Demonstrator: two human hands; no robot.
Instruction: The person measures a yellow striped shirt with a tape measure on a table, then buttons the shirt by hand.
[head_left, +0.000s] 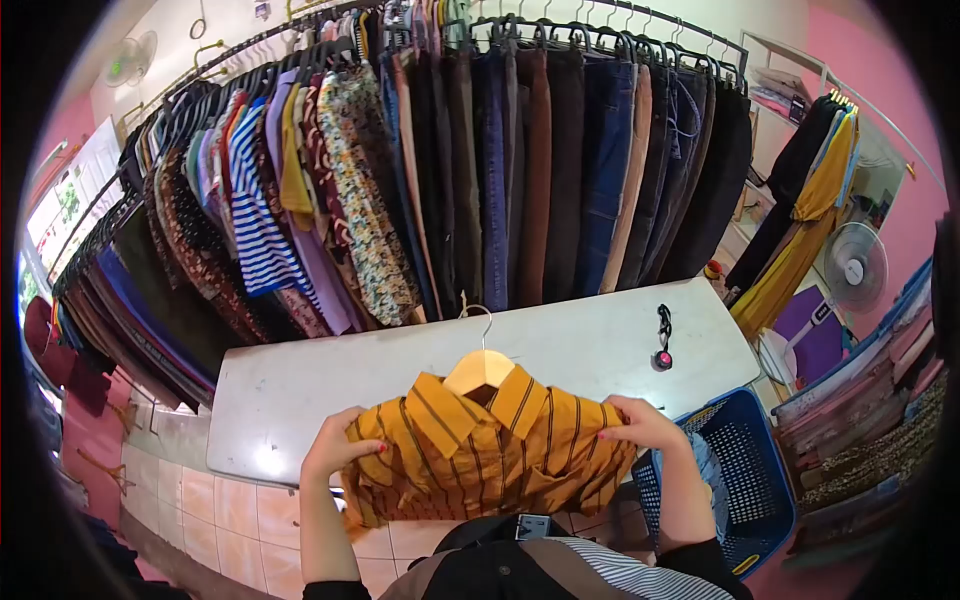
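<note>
A mustard-yellow shirt (480, 455) with dark stripes hangs on a wooden hanger (482, 370), its collar upward and its lower part hanging past the table's near edge. The hanger's metal hook points away from me over the white table (330, 390). At the left shoulder of the shirt, my left hand (338, 445) is closed on the cloth, thumb on top. My right hand (645, 425) grips the other shoulder in the same way. The fingers under the cloth are hidden on both sides.
Behind the table stands a long rack of shirts (365, 190) and trousers (565, 170). A black-corded item (663, 350) lies on the table's right side. At right is a blue basket (757, 470) with light-blue cloth (705, 470) inside. A fan (853, 268) stands farther right.
</note>
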